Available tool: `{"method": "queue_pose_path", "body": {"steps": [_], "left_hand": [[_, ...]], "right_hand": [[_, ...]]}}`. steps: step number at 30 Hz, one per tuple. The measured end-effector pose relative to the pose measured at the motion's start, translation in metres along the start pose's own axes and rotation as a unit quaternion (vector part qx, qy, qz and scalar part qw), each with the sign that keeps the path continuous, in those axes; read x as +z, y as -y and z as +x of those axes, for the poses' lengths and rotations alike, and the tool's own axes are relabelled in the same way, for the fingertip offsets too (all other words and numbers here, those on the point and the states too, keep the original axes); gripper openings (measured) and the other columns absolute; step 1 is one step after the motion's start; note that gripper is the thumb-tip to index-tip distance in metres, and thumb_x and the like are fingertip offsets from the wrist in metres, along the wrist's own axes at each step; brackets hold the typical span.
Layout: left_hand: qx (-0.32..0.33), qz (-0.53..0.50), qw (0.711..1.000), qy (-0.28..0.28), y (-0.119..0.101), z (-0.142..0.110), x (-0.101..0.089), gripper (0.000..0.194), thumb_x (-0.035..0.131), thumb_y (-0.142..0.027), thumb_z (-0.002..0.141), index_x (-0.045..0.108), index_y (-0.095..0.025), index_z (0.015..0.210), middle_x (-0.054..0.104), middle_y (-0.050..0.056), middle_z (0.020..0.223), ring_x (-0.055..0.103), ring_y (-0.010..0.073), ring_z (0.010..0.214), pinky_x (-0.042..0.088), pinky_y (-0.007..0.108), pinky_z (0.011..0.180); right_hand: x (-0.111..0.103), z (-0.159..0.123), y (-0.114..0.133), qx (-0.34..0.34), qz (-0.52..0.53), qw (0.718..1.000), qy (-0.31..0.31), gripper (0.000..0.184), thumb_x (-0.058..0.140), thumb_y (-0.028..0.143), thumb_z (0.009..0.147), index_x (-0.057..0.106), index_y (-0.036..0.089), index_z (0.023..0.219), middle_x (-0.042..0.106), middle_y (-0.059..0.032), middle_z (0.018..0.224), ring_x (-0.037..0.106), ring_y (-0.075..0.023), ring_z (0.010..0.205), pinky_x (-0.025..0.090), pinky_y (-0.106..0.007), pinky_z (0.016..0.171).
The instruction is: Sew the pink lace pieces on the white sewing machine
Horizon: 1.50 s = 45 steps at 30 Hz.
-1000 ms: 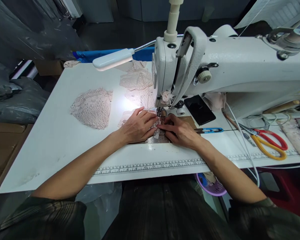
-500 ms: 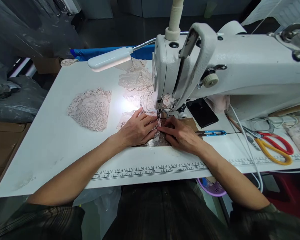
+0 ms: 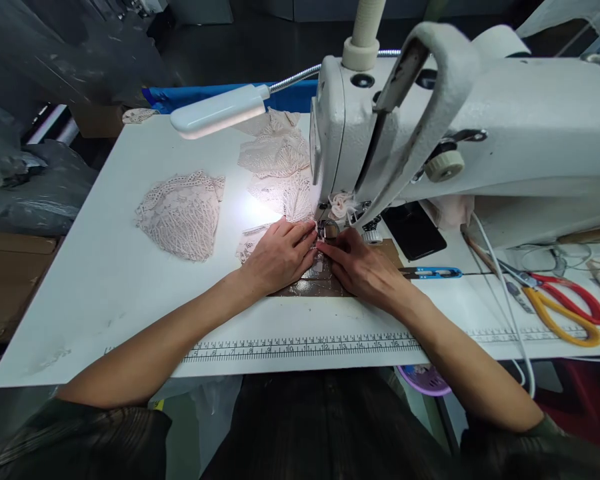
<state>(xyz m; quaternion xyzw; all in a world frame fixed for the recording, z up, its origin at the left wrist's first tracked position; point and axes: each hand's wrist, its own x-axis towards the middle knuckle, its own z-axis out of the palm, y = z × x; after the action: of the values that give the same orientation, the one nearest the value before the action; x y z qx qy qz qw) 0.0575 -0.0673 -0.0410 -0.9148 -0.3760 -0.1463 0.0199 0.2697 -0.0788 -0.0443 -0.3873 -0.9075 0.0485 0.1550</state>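
My left hand (image 3: 279, 257) lies flat, fingers together, pressing a pale pink lace piece (image 3: 249, 245) onto the bed of the white sewing machine (image 3: 430, 133). My right hand (image 3: 363, 268) rests beside it, its fingertips pinching the lace right at the presser foot (image 3: 327, 230). The fingertips of both hands nearly meet in front of the needle. Most of the lace piece is hidden under my hands. A brown plate (image 3: 320, 283) shows beneath them.
A lace cup (image 3: 180, 213) lies to the left and more lace pieces (image 3: 277, 160) behind the needle under a gooseneck lamp (image 3: 215, 110). Blue thread snips (image 3: 433, 273), a black phone (image 3: 414, 231) and red-and-yellow scissors (image 3: 565, 307) lie to the right. A printed ruler (image 3: 300, 347) runs along the table's near edge.
My head has moved closer to the machine. Both hands have stayed at the presser foot, edging the lace slightly toward the needle.
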Motion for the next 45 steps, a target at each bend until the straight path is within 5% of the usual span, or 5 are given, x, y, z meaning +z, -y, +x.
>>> {"method": "queue_pose_path", "body": {"steps": [8,17,25,33,45], "left_hand": [[-0.032,-0.015,0.998,-0.05,-0.004,-0.006,-0.002,0.041,0.047,-0.04,0.097,0.058,-0.01,0.122,0.06,0.019,0.127,0.057,0.0288,0.106,0.046,0.049,0.09],[0.163,-0.142,0.975,-0.057,0.014,-0.011,-0.014,0.013,0.052,-0.019,0.095,0.064,-0.016,0.089,0.071,0.008,0.095,0.065,0.0168,0.086,0.054,0.033,0.079],[-0.106,-0.223,0.954,-0.172,0.01,-0.008,-0.01,0.017,0.047,-0.025,0.098,0.059,-0.014,0.092,0.065,0.002,0.075,0.057,0.0108,0.06,0.05,0.025,0.055],[0.157,-0.115,0.978,-0.081,0.012,-0.011,-0.01,0.017,0.06,-0.019,0.087,0.062,-0.013,0.103,0.07,0.009,0.096,0.065,0.0193,0.085,0.056,0.036,0.076],[0.184,-0.066,0.974,-0.113,0.014,-0.009,-0.007,0.012,0.059,-0.013,0.089,0.065,-0.016,0.099,0.073,0.008,0.1,0.067,0.0179,0.087,0.057,0.033,0.074]], "right_hand": [[0.003,-0.002,-0.007,0.03,0.029,0.999,-0.024,0.036,0.047,0.024,0.093,0.063,0.021,0.125,0.056,-0.0136,0.116,0.059,-0.0181,0.082,0.049,-0.027,0.063],[-0.003,-0.006,-0.016,0.124,0.168,0.971,-0.117,0.019,0.048,0.012,0.084,0.066,0.015,0.091,0.063,-0.0059,0.083,0.059,-0.016,0.074,0.048,-0.027,0.069],[0.0,-0.011,-0.002,-0.032,0.16,0.986,-0.042,0.038,0.051,0.015,0.085,0.067,0.019,0.118,0.059,-0.0108,0.108,0.058,-0.02,0.094,0.051,-0.036,0.085],[-0.005,-0.01,-0.001,-0.05,0.119,0.991,-0.029,0.035,0.052,0.014,0.083,0.074,0.022,0.109,0.056,-0.011,0.105,0.056,-0.0202,0.092,0.052,-0.037,0.081],[-0.009,-0.012,-0.012,-0.03,0.229,0.973,-0.03,0.037,0.052,0.014,0.085,0.072,0.022,0.115,0.061,-0.0088,0.11,0.06,-0.017,0.096,0.051,-0.033,0.091]]}}
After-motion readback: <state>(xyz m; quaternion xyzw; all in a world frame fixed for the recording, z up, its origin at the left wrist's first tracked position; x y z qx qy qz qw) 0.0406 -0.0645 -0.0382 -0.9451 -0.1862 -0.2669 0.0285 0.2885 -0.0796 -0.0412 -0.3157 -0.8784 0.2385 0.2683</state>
